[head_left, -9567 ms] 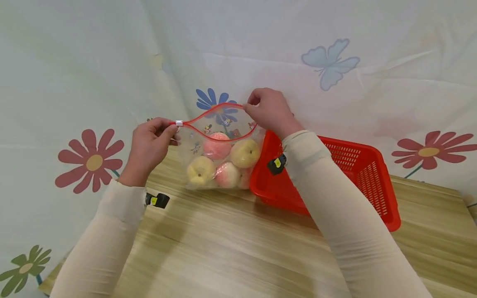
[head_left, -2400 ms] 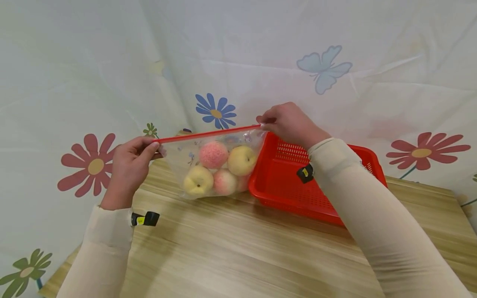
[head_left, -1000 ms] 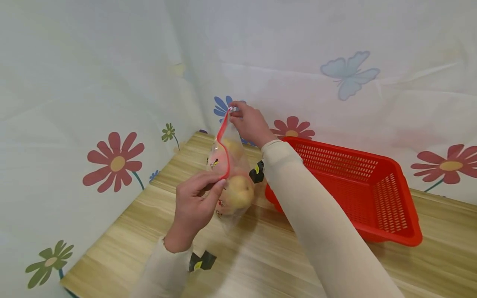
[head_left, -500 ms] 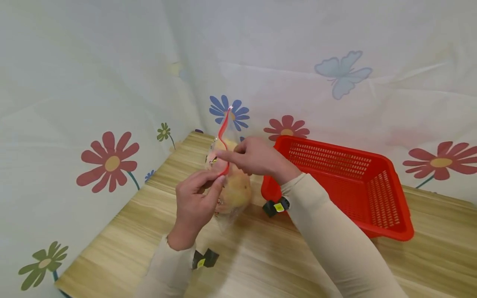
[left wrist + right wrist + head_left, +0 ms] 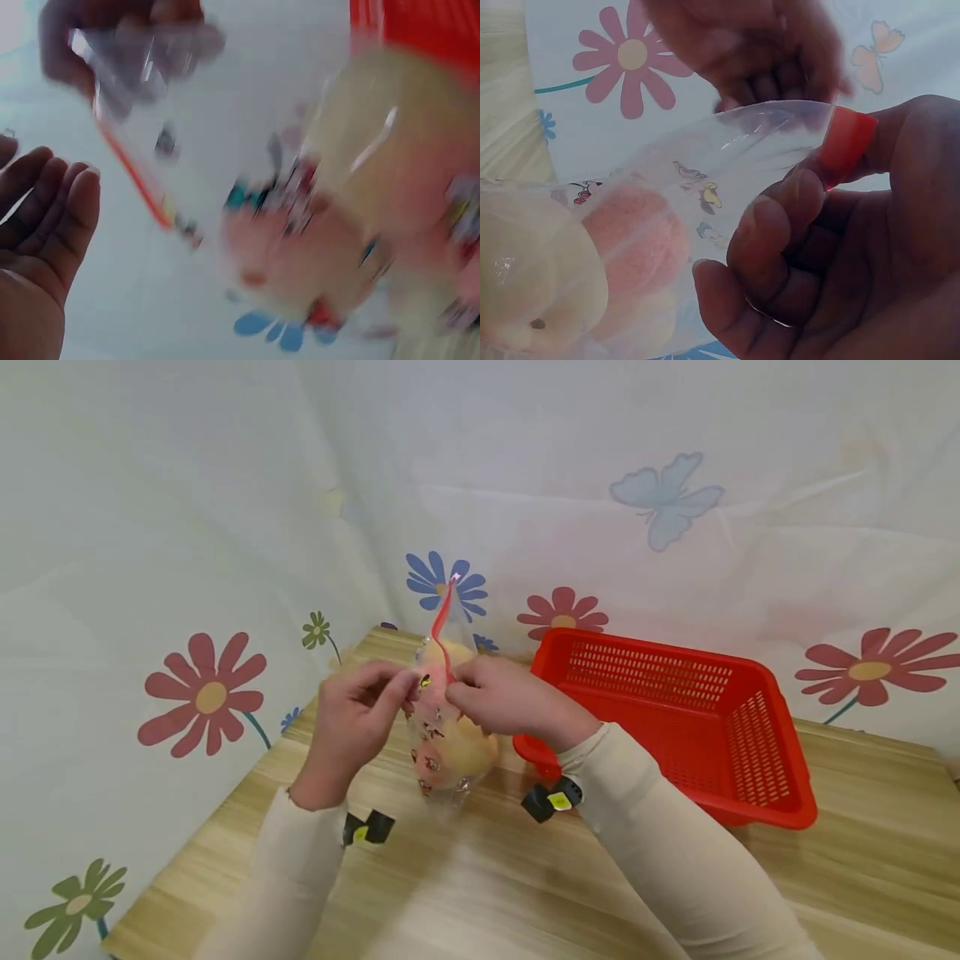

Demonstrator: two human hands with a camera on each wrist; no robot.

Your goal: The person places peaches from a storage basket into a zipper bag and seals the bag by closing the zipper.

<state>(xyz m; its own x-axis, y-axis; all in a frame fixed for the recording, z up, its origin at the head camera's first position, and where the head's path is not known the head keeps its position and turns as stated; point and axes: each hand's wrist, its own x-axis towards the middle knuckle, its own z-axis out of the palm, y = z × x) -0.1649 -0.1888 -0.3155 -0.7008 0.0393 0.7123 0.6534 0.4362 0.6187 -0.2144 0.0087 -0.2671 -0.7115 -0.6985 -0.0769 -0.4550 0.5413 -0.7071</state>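
A clear zip bag (image 5: 442,747) with printed figures and a red zip strip (image 5: 849,139) stands on the table, holding several yellow and pink peach-like fruits (image 5: 634,240). Its white slider (image 5: 454,577) sits at the far end of the strip. My right hand (image 5: 510,697) pinches the near end of the strip between thumb and fingers, clearly shown in the right wrist view. Just left of the bag is my left hand (image 5: 352,718), its fingers loosely bent; in the left wrist view that hand (image 5: 41,240) is apart from the plastic.
A red perforated basket (image 5: 798,777) stands right of the bag, close behind my right wrist. The wooden table (image 5: 465,893) meets a flower-printed cloth (image 5: 525,460) at the back and left. A black wrist camera (image 5: 553,799) sticks out from my right cuff.
The bag's opening was drawn together and the bag turned end-on. My right hand has left the slider end and taken the near end of the strip; my left hand has let go and drawn left.
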